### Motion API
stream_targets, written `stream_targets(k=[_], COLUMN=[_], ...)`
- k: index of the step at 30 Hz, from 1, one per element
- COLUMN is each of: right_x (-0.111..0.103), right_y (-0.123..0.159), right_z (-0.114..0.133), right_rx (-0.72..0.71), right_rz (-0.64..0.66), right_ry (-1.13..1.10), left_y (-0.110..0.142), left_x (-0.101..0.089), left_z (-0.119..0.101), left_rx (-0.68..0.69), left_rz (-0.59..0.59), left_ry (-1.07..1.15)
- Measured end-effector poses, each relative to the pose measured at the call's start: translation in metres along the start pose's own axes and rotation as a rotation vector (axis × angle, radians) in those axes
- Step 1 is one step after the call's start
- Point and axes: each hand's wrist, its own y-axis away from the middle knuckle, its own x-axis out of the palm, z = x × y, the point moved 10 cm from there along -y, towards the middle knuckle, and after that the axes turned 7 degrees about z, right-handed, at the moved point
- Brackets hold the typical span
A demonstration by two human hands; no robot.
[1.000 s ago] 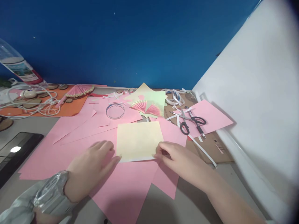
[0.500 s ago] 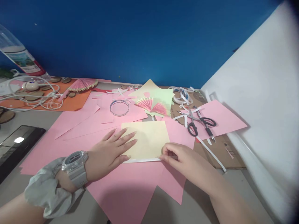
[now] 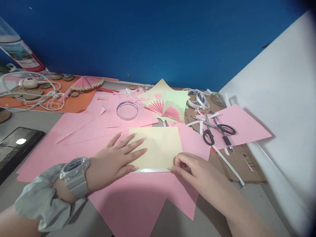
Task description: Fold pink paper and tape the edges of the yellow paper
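A pale yellow sheet of paper [image 3: 160, 146] lies on top of larger pink sheets, with a shiny white strip [image 3: 153, 170] running along its near edge. My left hand [image 3: 118, 154] is spread flat, its fingertips resting on the left part of the yellow sheet. At the near right corner, my right hand [image 3: 187, 166] pinches with thumb and index finger at the end of the strip; the tips hide exactly what is between them. Beyond the sheet lie a tape ring [image 3: 127, 110] and small pleated pink paper fans [image 3: 164, 110] on yellow-green paper.
Scissors [image 3: 209, 131] and a pen [image 3: 225, 140] rest on a pink sheet at the right, beside white paper strips and cardboard [image 3: 237, 168]. At the left are a phone [image 3: 19, 148], tangled white cable [image 3: 56, 95], another pleated fan [image 3: 86, 83] and a bottle [image 3: 22, 54].
My left hand has moved from the sheet's left corner onto the sheet and spread its fingers flat. My right hand stays pinched at the right corner. The view has shifted slightly.
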Motion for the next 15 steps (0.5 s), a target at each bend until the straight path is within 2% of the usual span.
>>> stream_targets(k=[3, 8, 15], right_x=[0.0, 0.0, -0.003], right_y=[0.0, 0.0, 0.002], right_z=[0.001, 0.003, 0.005], right_rx=[-0.009, -0.02, -0.047], right_rz=[-0.006, -0.016, -0.046], right_ry=[-0.005, -0.009, 0.0], left_y=[0.001, 0.002, 0.004], left_x=[-0.005, -0.005, -0.007], left_z=[-0.008, -0.022, -0.025], left_rx=[0.036, 0.135, 0.158], left_rz=[-0.044, 0.002, -0.018], left_ry=[-0.025, -0.031, 0.036])
